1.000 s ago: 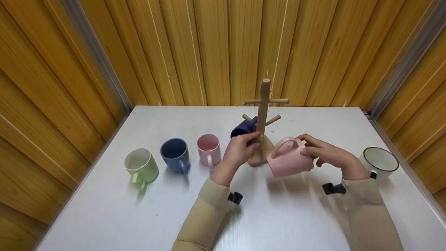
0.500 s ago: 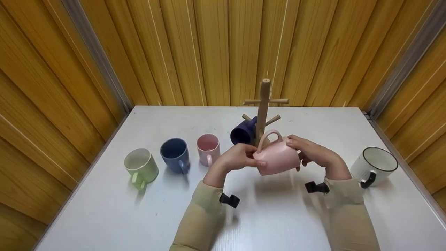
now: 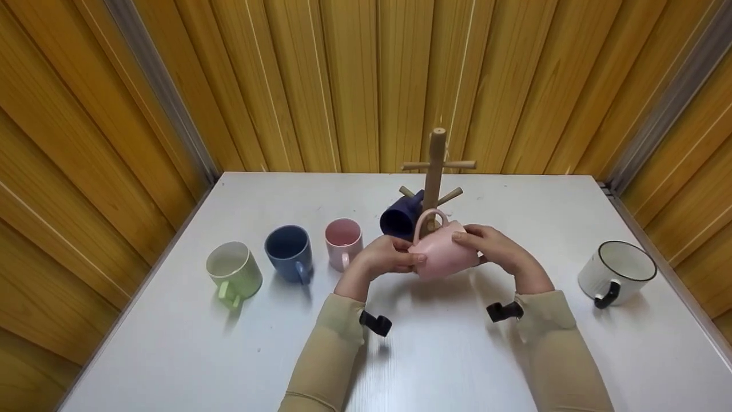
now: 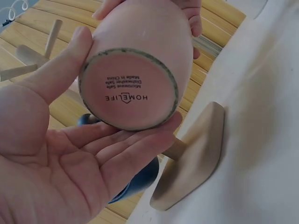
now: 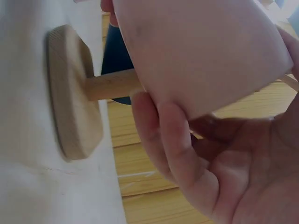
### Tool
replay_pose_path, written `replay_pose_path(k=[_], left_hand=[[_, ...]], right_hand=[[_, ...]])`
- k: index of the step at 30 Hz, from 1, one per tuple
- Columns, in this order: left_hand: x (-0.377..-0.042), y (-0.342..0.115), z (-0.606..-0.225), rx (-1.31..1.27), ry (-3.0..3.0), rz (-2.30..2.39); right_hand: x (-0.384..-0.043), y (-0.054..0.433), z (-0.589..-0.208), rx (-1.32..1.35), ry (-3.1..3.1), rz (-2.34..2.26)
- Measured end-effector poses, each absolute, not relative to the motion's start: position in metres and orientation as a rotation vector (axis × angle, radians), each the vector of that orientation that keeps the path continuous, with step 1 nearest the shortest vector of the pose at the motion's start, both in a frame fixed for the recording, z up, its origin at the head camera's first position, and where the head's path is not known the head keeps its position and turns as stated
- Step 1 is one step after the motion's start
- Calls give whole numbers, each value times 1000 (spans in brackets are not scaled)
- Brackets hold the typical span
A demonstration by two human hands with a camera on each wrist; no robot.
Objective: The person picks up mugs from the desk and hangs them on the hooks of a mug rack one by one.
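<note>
A pink mug [image 3: 443, 254] is held tipped on its side in front of the wooden mug tree [image 3: 434, 171], its handle loop pointing up. My left hand [image 3: 383, 256] grips the base end, thumb and fingers on either side; the printed underside [image 4: 128, 88] faces that palm in the left wrist view. At the other end, my right hand [image 3: 496, 249] holds the mug between thumb and fingers. Right behind the held mug, a dark blue mug [image 3: 400, 218] hangs from a lower peg of the tree. The tree's wooden base [image 5: 74, 93] shows in the right wrist view.
To the left, a small pink mug [image 3: 344, 246], a blue mug [image 3: 289, 254] and a light green mug [image 3: 234, 274] stand upright on the white table [image 3: 434, 355]. A white mug [image 3: 617, 273] with a black rim stands far right. Wood-patterned panels [image 3: 320, 86] rise behind.
The right hand has brought the pink mug leftward, in front of the tree. My left hand has left the tree's post and taken hold of the mug's base end.
</note>
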State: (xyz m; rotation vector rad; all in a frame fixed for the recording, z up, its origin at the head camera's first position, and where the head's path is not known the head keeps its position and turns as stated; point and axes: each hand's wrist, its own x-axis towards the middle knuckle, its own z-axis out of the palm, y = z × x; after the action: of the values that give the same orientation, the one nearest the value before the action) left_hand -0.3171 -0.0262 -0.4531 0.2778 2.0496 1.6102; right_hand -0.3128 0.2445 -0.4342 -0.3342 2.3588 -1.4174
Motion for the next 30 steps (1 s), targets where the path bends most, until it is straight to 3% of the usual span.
replay_pose_path(k=[10, 30], left_hand=[[-325, -23, -467, 68, 2083, 1694], [-328, -25, -472, 5, 2171, 1731]], right_hand=[[-325, 235, -454, -181, 2337, -1517], [-328, 224, -467, -114, 2278, -1574]])
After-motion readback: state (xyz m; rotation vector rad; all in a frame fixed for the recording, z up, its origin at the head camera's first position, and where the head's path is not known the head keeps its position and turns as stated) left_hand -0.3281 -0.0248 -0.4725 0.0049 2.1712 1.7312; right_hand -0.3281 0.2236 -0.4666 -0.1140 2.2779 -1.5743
